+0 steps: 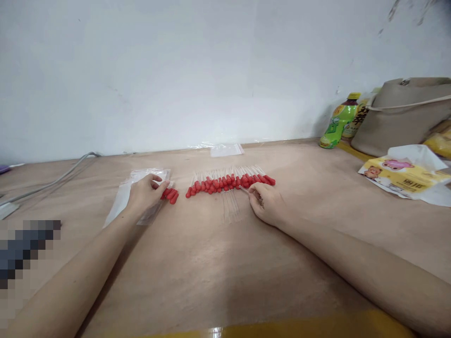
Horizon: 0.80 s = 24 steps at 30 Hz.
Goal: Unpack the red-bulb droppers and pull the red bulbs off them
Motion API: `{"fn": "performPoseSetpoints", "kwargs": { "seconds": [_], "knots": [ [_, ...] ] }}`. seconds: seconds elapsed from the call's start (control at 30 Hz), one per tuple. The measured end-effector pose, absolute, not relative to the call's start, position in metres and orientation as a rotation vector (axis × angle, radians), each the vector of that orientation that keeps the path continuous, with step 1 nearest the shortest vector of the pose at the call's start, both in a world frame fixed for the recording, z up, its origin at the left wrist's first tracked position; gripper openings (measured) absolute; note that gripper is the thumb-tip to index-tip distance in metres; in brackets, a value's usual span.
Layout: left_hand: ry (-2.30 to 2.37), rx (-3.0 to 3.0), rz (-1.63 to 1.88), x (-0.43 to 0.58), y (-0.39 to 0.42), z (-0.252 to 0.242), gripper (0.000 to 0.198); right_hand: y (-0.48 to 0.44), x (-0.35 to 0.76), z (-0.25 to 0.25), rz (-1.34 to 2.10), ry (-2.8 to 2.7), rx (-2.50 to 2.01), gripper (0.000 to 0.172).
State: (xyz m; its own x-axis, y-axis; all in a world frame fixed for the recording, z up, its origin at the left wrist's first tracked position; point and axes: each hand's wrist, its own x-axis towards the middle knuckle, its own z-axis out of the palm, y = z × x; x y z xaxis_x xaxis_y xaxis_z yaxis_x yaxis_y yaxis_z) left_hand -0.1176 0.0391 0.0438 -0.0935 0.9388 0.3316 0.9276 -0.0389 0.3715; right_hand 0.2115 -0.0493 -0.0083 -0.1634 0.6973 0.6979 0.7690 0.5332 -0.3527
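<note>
A long row of droppers [230, 182] with red rubber bulbs and thin clear tubes lies across the middle of the table. Most tubes point towards the wall, while several point towards me. At the row's right end, my right hand [268, 204] pinches the thin clear tube of a dropper [244, 188] between thumb and fingers. My left hand [146, 192] rests over clear plastic bags [121, 202], its fingers curved and apart. Its thumb is beside a small group of red bulbs [171, 195]; whether it touches them I cannot tell.
Against the wall lies a small clear bag [226, 150]. To the right stand a green drink bottle [340, 121] and a grey-brown bag [401, 117], with a yellow and white package [405, 173] before them. A grey cable [66, 173] runs along the left.
</note>
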Motion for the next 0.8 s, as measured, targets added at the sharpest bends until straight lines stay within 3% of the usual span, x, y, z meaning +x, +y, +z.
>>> {"fn": "performPoseSetpoints", "kwargs": {
  "seconds": [0.27, 0.5, 0.63, 0.8],
  "knots": [
    [2.259, 2.216, 0.674, -0.117, 0.037, 0.047, 0.043, -0.052, 0.207, -0.01, -0.111, -1.887, -1.225, 0.009],
    [2.252, 2.343, 0.816, -0.117, 0.034, 0.042, 0.038, -0.054, 0.201, -0.011, -0.076, -1.983, -1.143, 0.013],
    [1.971, 2.657, 1.14, -0.095, 0.021, 0.037, 0.029, -0.059, 0.199, -0.003, -0.063, -2.092, -1.127, 0.017],
    [1.647, 2.813, 0.924, -0.059, 0.012, 0.033, 0.03, -0.061, 0.198, 0.003, -0.029, -2.118, -1.093, 0.027]
  ]
}}
